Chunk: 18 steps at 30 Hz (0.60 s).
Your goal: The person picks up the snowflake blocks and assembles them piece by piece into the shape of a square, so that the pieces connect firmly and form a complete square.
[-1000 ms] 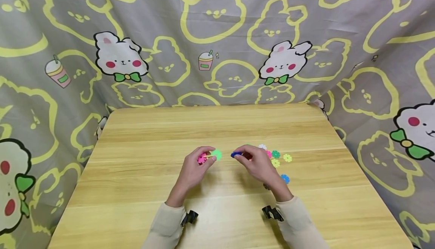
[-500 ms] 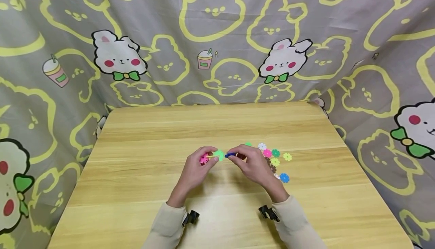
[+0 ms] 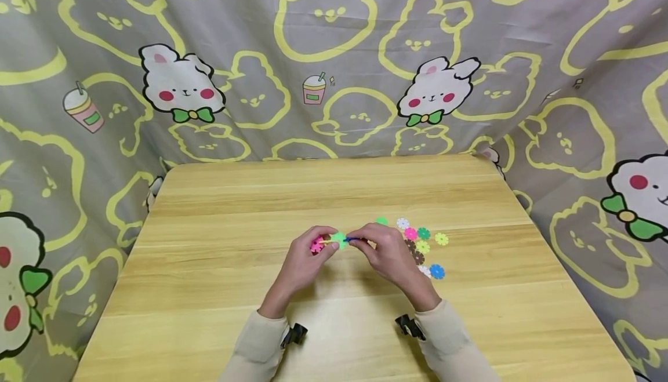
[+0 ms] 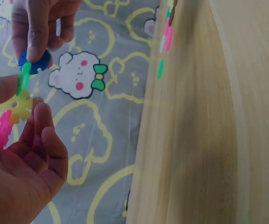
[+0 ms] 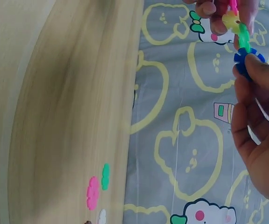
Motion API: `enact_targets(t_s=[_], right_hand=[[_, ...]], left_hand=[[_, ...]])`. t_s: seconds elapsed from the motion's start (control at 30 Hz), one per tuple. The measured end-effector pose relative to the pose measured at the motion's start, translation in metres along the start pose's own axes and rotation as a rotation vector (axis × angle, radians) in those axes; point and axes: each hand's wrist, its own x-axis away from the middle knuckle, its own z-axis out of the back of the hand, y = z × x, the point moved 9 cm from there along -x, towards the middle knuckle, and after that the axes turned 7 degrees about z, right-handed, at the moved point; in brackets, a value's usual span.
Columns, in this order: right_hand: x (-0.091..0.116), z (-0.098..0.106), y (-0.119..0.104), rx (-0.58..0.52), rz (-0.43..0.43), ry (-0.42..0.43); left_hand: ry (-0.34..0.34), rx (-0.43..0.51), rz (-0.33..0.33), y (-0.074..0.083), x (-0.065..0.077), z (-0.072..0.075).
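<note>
My left hand [image 3: 308, 255] pinches a short chain of flower-shaped plastic discs between thumb and fingers. The chain runs from a pink disc [image 4: 3, 129] through a yellow disc [image 4: 18, 105] to a green disc [image 3: 339, 239]. Between the thumb and fingers of my right hand [image 3: 385, 250] is a dark blue disc [image 5: 244, 59], seen nearly edge-on in the head view. In both wrist views the blue disc meets the outer edge of the green one, set crosswise to it. Whether their slots are fully engaged I cannot tell.
Loose flower discs lie on the wooden table [image 3: 209, 208] to the right of my right hand. Among them are a blue disc [image 3: 437, 271], a yellow disc [image 3: 441, 239], a pink disc [image 3: 410, 233] and a white disc [image 3: 402, 223]. A patterned curtain [image 3: 360, 34] surrounds the table.
My right hand has moved left with the blue disc until it meets the green disc. My left hand has shifted slightly right. More of the loose discs now show.
</note>
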Motion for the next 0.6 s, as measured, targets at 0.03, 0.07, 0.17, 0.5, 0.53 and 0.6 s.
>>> enact_targets(t_s=[0.03,0.07,0.17,0.5,0.53,0.6], right_hand=[[0.000,0.000,-0.001,0.019,0.011,0.008],[0.000,0.001,-0.003,0.035,0.024,0.017],[0.000,0.002,-0.006,0.075,0.055,0.046],[0.002,0.004,-0.005,0.071,0.048,0.093],[0.003,0.003,-0.005,0.068,0.046,0.088],[0.003,0.003,-0.004,0.061,0.037,0.081]], left_hand=[[-0.002,0.007,-0.003,0.000,0.000,-0.001],[-0.004,0.014,-0.003,0.000,0.000,-0.001],[-0.003,0.028,-0.004,0.001,0.000,-0.002],[-0.033,0.026,0.029,0.021,0.006,-0.002],[-0.035,0.028,0.024,0.025,0.008,0.000],[-0.039,0.036,0.020,0.033,0.010,0.002]])
